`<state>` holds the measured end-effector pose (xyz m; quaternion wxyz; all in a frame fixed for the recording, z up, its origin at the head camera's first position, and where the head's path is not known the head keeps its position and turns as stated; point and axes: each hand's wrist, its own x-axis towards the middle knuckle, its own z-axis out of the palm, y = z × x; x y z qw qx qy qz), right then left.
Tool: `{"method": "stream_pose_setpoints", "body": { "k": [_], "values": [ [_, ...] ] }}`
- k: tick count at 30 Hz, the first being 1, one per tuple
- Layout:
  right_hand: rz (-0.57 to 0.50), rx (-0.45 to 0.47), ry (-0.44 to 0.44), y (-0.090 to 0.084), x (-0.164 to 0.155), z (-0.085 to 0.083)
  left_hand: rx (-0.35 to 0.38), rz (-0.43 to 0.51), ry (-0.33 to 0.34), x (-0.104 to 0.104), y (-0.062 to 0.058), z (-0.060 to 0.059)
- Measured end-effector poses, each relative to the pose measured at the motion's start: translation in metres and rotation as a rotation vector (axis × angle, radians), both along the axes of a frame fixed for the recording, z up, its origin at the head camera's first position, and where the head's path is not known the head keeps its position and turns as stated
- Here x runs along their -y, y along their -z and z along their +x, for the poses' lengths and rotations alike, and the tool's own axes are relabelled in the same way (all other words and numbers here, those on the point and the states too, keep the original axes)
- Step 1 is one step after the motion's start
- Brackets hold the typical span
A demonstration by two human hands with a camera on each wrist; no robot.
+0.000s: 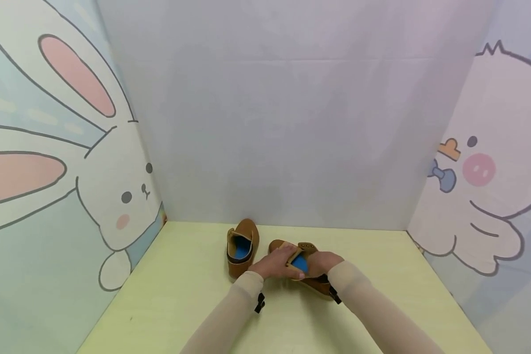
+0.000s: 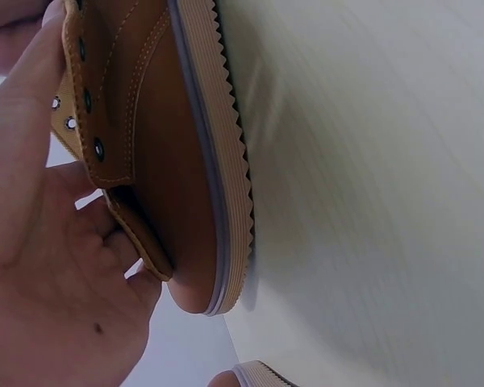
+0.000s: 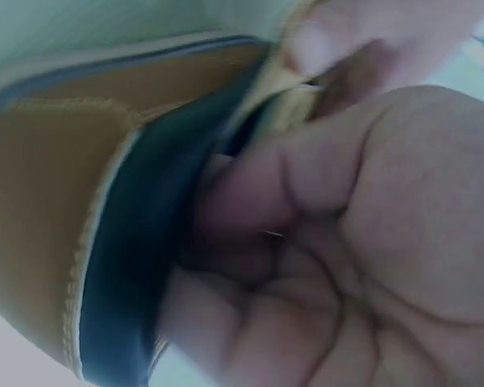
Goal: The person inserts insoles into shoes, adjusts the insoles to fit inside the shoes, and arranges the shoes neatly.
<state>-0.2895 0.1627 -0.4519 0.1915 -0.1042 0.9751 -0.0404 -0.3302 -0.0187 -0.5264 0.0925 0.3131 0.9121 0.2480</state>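
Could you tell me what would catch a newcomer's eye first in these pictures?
Two hands meet over a tan shoe at the middle of the pale yellow table: the left hand and the right hand both grip it around its blue-lined opening. Its twin shoe stands just left, untouched.

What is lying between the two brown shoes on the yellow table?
Nothing: in the head view, only a narrow strip of bare yellow table separates the left shoe from the held shoe. The left hand grips the held shoe beside that gap.
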Motion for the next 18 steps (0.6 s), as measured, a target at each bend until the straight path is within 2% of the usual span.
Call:
{"method": "stream_pose_setpoints", "body": {
  "k": [3,6,8,10,14,18],
  "values": [
    [-0.157,-0.095,-0.007,-0.003,-0.003,-0.004,0.002,0.006,0.004,0.001,-0.002,0.000],
    [-0.309,-0.280,-0.006,-0.004,-0.008,-0.007,-0.004,0.011,0.007,0.002,-0.003,0.001],
    [-0.347,-0.405,0.007,-0.003,-0.013,-0.010,-0.006,0.009,0.006,0.003,-0.003,0.001],
    [-0.354,-0.475,0.034,0.002,-0.020,-0.013,-0.010,0.001,0.003,0.002,-0.002,0.002],
    [-0.354,-0.435,0.090,0.020,-0.034,-0.019,-0.011,0.003,0.007,0.000,0.000,0.001],
    [-0.374,-0.414,0.083,0.035,-0.043,-0.022,-0.015,0.014,0.012,-0.002,0.002,0.000]
  ]
}}
